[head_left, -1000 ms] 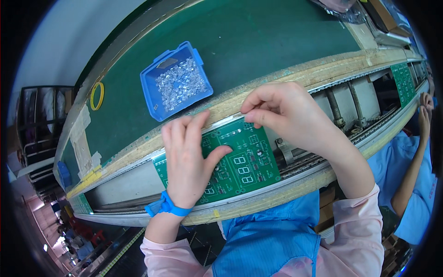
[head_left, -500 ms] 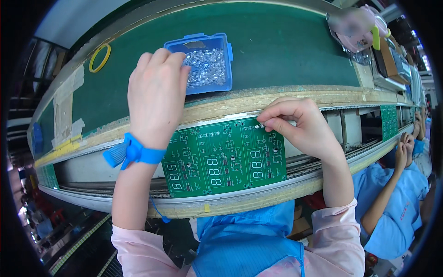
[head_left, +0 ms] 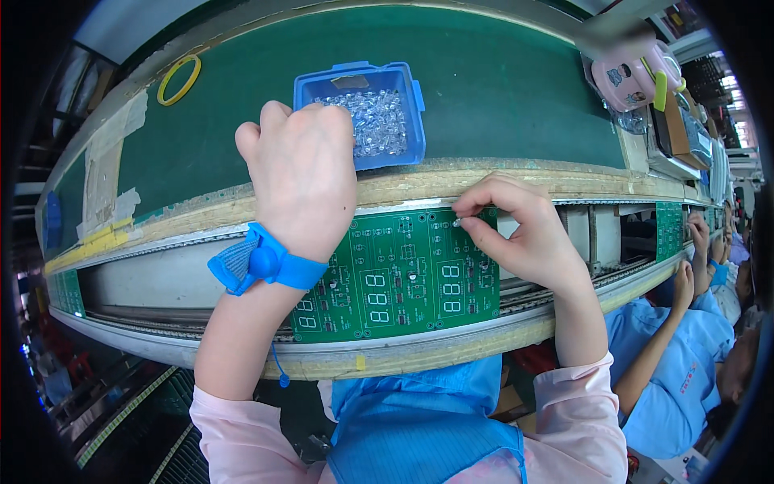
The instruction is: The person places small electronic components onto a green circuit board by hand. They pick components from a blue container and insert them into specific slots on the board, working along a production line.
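Observation:
A green printed circuit board (head_left: 393, 310) with several white-outlined digit patterns lies across the rails in front of me. My right hand (head_left: 520, 234) pinches a small clear electronic component (head_left: 457, 222) between thumb and forefinger, at the far right part of the board. Beyond the board, a blue plastic bin (head_left: 418, 121) holds many small clear components (head_left: 379, 121). My left hand (head_left: 306, 165) is curled at the bin's near left corner, its fingertips hidden behind the knuckles. A blue wrist strap (head_left: 270, 266) circles that wrist and covers part of the board's left end.
A green-topped bench (head_left: 500, 89) with a wooden edge stretches beyond the rails. On it lie a yellow ring (head_left: 179, 80) and a pink container (head_left: 630, 79). More boards (head_left: 669, 230) sit along the line at right, where co-workers in blue (head_left: 673, 363) stand.
My left hand has shifted right and its fingers are curled more tightly beside the bin. My right hand keeps its pinch near the board's far edge. The whole view has shifted slightly.

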`<state>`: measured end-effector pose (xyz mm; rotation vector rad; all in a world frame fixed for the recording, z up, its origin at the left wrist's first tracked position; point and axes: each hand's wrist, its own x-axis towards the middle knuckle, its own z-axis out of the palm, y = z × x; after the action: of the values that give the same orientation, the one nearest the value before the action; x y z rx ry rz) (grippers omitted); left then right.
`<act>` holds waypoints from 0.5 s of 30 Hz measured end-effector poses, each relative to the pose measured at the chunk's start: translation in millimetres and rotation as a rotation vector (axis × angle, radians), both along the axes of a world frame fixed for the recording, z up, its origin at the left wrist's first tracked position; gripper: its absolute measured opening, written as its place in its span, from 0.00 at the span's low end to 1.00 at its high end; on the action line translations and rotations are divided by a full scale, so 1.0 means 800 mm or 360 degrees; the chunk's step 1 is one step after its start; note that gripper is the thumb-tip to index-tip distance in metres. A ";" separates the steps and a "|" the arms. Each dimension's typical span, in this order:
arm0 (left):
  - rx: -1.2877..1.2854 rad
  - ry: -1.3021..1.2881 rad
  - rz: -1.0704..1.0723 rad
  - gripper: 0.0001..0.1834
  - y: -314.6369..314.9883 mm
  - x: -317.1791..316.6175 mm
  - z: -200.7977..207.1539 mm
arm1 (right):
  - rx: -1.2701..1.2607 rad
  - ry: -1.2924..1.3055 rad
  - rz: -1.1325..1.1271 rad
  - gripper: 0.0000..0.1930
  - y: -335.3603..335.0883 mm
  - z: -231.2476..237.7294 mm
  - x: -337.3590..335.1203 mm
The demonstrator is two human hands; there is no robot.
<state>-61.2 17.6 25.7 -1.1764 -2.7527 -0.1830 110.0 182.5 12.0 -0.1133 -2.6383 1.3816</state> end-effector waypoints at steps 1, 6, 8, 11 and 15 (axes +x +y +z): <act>-0.0090 -0.0039 0.0061 0.05 0.001 0.002 0.004 | 0.0046 0.0022 0.0011 0.11 -0.002 -0.001 -0.002; 0.0219 0.0206 -0.0033 0.05 -0.002 -0.005 -0.014 | 0.0330 0.0114 0.0073 0.19 -0.008 -0.010 -0.006; 0.0202 0.0240 -0.0025 0.06 -0.003 -0.005 -0.015 | 0.0380 0.0109 0.0066 0.21 -0.010 -0.010 -0.008; 0.0204 0.0237 -0.0022 0.08 -0.003 -0.004 -0.014 | 0.0420 0.0109 0.0059 0.23 -0.012 -0.011 -0.007; 0.0251 0.0258 -0.0001 0.07 -0.002 -0.007 -0.013 | 0.0418 0.0122 0.0060 0.24 -0.013 -0.012 -0.008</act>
<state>-66.7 15.7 14.9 -1.1003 -2.5466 -0.2856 103.7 171.9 2.6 0.0213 -2.7401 1.0142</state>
